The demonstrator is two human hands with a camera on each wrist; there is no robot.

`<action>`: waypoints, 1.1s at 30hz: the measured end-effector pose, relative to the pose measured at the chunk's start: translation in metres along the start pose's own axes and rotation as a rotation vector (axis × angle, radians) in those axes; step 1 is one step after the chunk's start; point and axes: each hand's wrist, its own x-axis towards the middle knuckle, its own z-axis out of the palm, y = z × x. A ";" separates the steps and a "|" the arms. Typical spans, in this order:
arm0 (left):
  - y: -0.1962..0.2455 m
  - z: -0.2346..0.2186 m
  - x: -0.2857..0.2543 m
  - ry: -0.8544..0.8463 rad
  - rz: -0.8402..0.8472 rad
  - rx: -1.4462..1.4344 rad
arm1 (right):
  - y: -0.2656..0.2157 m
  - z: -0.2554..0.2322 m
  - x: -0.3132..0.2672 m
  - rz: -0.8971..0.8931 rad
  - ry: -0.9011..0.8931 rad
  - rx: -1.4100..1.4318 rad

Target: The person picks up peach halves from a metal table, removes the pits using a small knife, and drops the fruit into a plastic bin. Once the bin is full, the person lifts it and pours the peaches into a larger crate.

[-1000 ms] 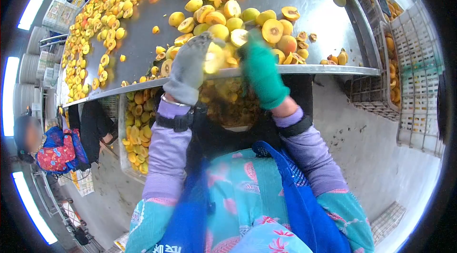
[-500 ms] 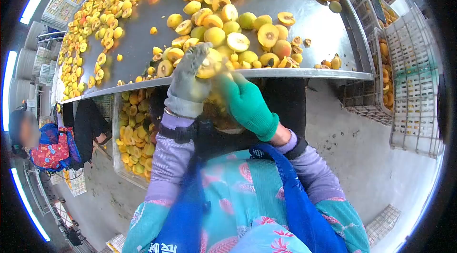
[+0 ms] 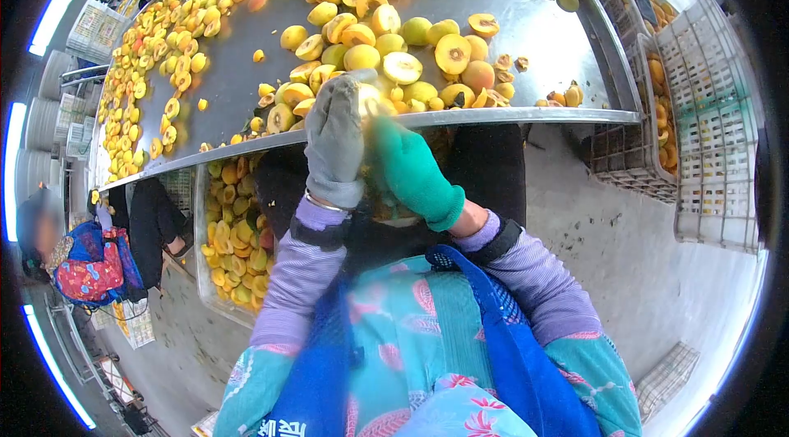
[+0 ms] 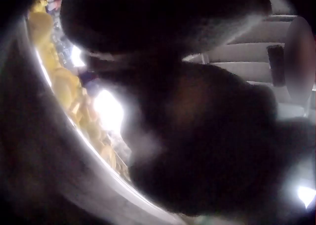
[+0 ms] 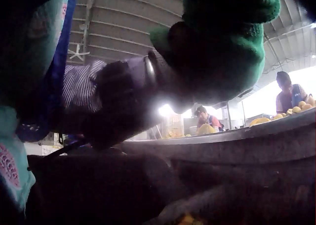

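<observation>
In the head view my left hand (image 3: pixel 335 137), in a grey glove, grips a yellow peach half (image 3: pixel 370 98) just above the near edge of the metal table (image 3: pixel 542 34). My right hand (image 3: pixel 411 174), in a green glove, is close against that fruit from the right, its fingertips blurred. I cannot tell whether the right fingers hold a tool. Cut peach halves (image 3: pixel 402 67) lie piled right beyond both hands. The left wrist view is mostly dark glove; the right wrist view shows the green glove (image 5: pixel 222 57) bent over the left cuff.
The table's raised metal rim (image 3: pixel 526 115) runs close past both hands. Below it, left of my legs, stands a crate of peaches (image 3: pixel 234 248). Plastic crates (image 3: pixel 715 141) are stacked at the right. Another person (image 3: pixel 90 260) sits at the left; loose pits and scraps (image 3: pixel 567 96) lie on the table.
Both hands have drawn together at the peach half. The right hand has come left and back from the pile beyond the rim to the left hand.
</observation>
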 end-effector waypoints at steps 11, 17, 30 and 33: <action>-0.027 0.004 0.013 -0.020 0.122 0.090 | -0.033 -0.023 0.016 0.413 -0.216 0.443; -0.001 -0.004 0.019 -0.157 -0.274 -0.403 | -0.041 -0.008 0.009 0.790 -0.277 1.034; -0.013 0.001 0.050 -0.965 -0.140 -0.407 | -0.017 -0.019 -0.004 0.955 -0.540 2.250; -0.028 0.006 0.033 -0.497 -0.024 -0.348 | -0.029 -0.026 0.004 0.897 -0.644 2.015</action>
